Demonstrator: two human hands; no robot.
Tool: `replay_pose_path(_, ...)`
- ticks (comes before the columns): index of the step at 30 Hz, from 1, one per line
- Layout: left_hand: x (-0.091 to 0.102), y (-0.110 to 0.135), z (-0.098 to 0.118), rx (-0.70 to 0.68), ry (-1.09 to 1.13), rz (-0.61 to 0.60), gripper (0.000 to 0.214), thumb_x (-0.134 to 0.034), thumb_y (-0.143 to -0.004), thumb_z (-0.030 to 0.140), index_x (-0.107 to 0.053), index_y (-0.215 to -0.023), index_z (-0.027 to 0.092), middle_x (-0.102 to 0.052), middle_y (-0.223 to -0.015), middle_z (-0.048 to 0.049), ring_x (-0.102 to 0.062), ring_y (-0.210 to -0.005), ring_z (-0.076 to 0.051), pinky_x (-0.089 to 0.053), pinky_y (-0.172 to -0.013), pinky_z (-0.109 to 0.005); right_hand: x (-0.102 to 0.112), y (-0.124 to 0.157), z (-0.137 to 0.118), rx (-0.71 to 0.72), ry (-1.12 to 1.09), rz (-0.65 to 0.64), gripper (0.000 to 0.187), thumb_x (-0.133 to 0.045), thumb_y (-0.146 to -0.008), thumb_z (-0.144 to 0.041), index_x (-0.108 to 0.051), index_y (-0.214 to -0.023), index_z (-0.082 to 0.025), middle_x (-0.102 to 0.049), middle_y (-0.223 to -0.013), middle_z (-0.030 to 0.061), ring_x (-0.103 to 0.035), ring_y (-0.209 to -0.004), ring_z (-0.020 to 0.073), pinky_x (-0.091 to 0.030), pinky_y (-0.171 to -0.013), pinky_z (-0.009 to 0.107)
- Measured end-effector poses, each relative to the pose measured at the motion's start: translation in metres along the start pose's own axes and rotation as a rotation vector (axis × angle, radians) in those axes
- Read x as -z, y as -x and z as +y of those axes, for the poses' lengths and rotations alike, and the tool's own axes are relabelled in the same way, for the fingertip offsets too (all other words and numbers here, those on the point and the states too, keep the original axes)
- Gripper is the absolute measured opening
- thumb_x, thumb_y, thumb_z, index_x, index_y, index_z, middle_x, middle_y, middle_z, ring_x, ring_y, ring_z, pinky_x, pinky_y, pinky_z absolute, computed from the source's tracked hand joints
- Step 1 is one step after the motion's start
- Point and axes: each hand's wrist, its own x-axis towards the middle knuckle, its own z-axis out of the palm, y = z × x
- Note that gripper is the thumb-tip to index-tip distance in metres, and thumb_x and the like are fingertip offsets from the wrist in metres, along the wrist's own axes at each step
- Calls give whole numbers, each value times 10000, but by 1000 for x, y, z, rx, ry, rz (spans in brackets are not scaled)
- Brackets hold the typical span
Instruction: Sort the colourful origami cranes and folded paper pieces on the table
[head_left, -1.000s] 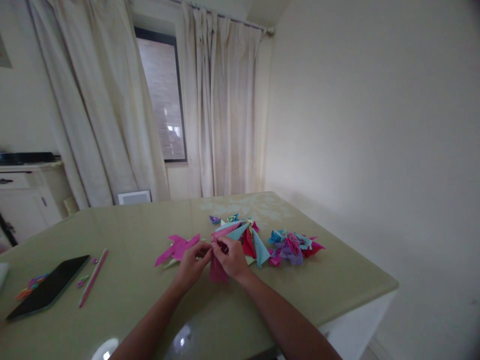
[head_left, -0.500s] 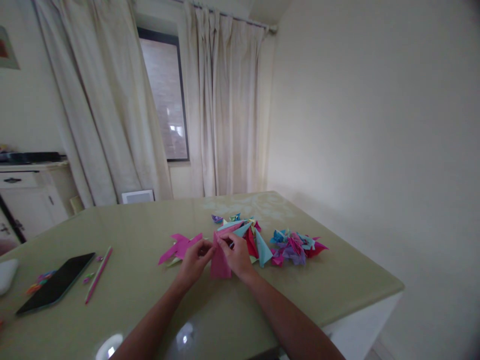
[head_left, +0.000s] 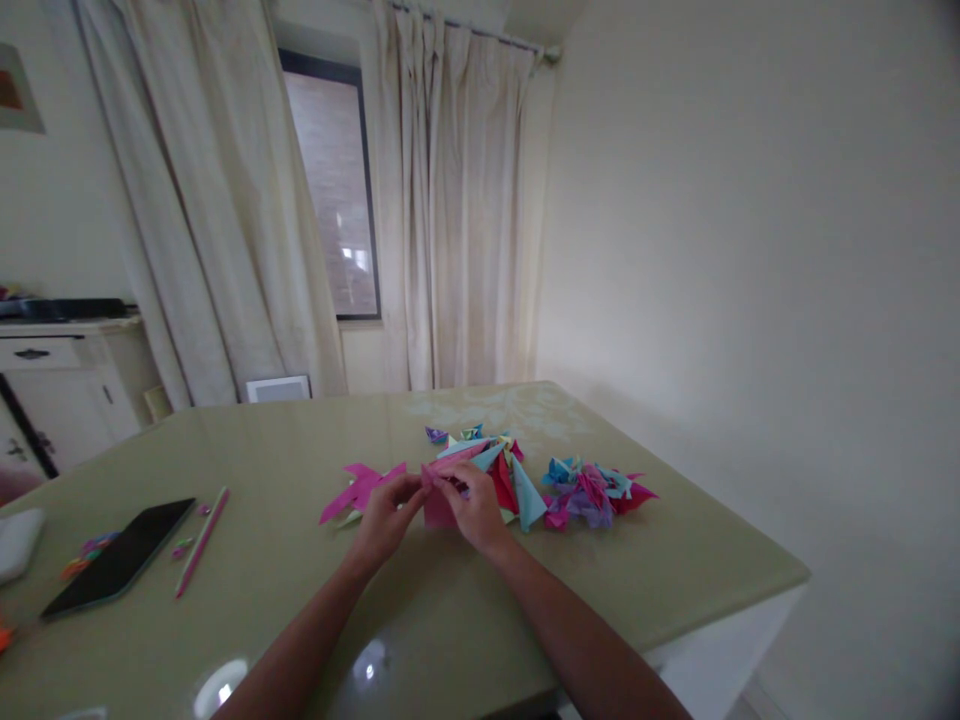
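A pink sheet of paper [head_left: 439,514] is pinched between my two hands, just above the table. My left hand [head_left: 388,512] grips its upper left part, thumb and fingers pressed together. From the other side my right hand [head_left: 474,508] pinches it close by, so the fingertips nearly meet. Part of the paper is hidden behind my fingers. Left of my left hand lies a bright pink folded paper shape [head_left: 358,490], with pale green paper under it. Just beyond my right hand are light blue folded paper [head_left: 528,497] and red folded paper [head_left: 504,484].
A pile of crumpled coloured paper [head_left: 592,492] lies to the right on the green table [head_left: 645,580]. At the left are a black tablet [head_left: 124,560], a pink and white pencil [head_left: 202,542] and small colourful bits. A white wall [head_left: 750,250] borders the table's right side.
The lower part of the pink paper has risen, so less of it hangs below my hands. My fingertips have come closer together at its top. The view has shifted slightly.
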Motion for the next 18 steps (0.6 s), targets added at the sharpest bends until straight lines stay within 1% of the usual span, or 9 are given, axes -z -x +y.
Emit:
replay_pose_path(3,-1,-2,1,-3,30,-1,341,-763,-839,519,-794,-935,193,-820,-950,-81,-759,-902,-249,-618,-871,-393,0,1,-1,-8,-3,-24,155,-672,-973,-288,-803,-992,-207,-794,-1005,86,-723,-944,226,-564,-846,338)
replay_pose_path(6,1,-3,4,40,48,57,370,-803,-785,544,-795,-885,188,-823,-917,-79,-766,-900,-264,-616,-891,-412,0,2,-2,-40,-12,-37,178,-677,-976,-316,-804,-1032,-204,-796,-1032,84,-729,-942,224,-565,-828,332)
replay_pose_path(8,4,-4,5,70,64,107,410,-828,-749,568,-792,-879,181,-822,-892,-83,-768,-875,-266,-618,-884,-417,0,2,-1,-54,-7,-40,201,-653,-990,-329,-804,-1017,-200,-799,-1008,79,-731,-919,221,-562,-813,328)
replay_pose_path(11,7,-5,7,87,89,142,461,-844,-718,601,-773,-878,174,-816,-863,-88,-759,-810,-249,-623,-845,-407,-1,2,1,-78,-13,-61,225,-621,-1006,-339,-804,-1011,-208,-802,-1010,72,-734,-924,218,-562,-817,325)
replay_pose_path(13,7,-4,7,83,117,130,470,-852,-710,603,-743,-876,177,-808,-857,-80,-754,-794,-233,-623,-825,-387,-1,3,2,-97,-26,-88,209,-657,-985,-357,-801,-1046,-218,-800,-1047,70,-735,-942,217,-571,-824,322)
replay_pose_path(15,4,-3,7,72,156,139,460,-860,-713,583,-687,-884,192,-792,-825,-46,-751,-783,-213,-622,-786,-356,-2,3,2,-113,-31,-103,215,-717,-943,-374,-794,-1075,-221,-796,-1068,72,-736,-930,215,-582,-812,319)
replay_pose_path(18,0,-2,6,34,182,161,442,-865,-722,543,-602,-848,211,-754,-760,3,-742,-744,-190,-611,-709,-308,-3,4,2,-114,-27,-90,226,-753,-911,-364,-790,-1074,-211,-794,-1046,74,-736,-881,209,-584,-777,315)
